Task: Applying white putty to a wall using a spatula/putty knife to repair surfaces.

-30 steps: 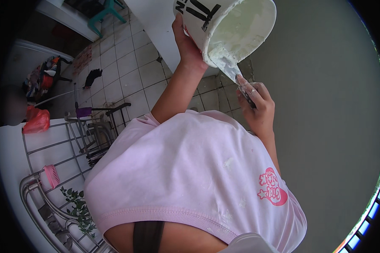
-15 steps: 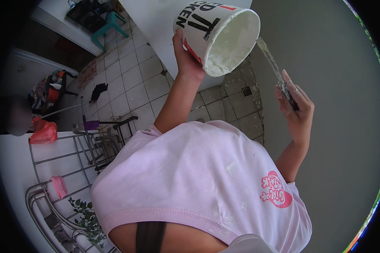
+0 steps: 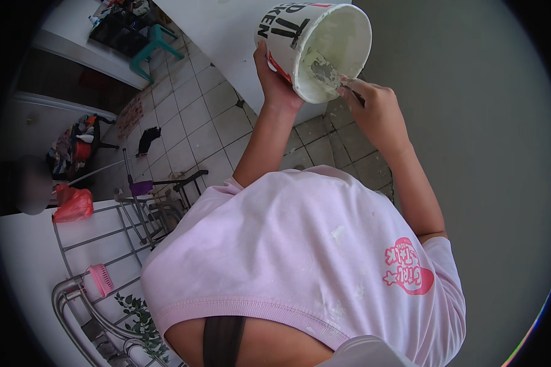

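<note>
While a grey wall (image 3: 471, 153) fills the right side and a tiled floor (image 3: 190, 128) spreads far left, the person in a pink shirt (image 3: 300, 263) holds a white paper bucket (image 3: 315, 46) up at the far middle, tilted with its mouth toward the right. Its inside is smeared with pale paste. The left hand (image 3: 275, 82) grips the bucket's side from below. The right hand (image 3: 373, 110) is closed round a small tool (image 3: 346, 85) whose tip sits inside the rim.

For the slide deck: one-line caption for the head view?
Left hand holds a white bucket tilted; right hand dips a tool into it, beside a grey wall.
</note>
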{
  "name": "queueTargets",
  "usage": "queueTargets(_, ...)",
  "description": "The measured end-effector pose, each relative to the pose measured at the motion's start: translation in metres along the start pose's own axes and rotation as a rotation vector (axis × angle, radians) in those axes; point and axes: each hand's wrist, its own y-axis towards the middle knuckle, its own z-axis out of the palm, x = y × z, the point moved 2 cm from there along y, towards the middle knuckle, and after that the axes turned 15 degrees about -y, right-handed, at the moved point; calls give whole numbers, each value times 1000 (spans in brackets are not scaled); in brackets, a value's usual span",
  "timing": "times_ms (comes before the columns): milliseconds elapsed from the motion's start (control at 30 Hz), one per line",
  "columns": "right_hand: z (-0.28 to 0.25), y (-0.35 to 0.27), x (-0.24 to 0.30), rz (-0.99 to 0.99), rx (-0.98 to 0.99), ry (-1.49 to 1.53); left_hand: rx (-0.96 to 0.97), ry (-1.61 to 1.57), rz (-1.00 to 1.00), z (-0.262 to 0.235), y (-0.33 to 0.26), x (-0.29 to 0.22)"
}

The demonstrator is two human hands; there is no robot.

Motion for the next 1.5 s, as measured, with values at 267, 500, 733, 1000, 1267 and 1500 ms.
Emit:
queueTargets(267,-3,-14,28,408,241,633,126,50,107,13,-4,7)
queueTargets(500,-12,-33,8,587,201,1169,83,75,175,18,-8,2)
queueTargets(733,-27,-44,2,75,-284,137,108,-32,76,8,0,0)
queueTargets(1000,-16,-60,-2,-162,-416,-31,116,11,105,11,3,-2)
queueTargets(1267,-27,-54,7,66,-211,122,56,63,149,19,-4,1)
queueTargets(1500,-31,-46,13,143,-109,23,131,48,166,16,0,-3)
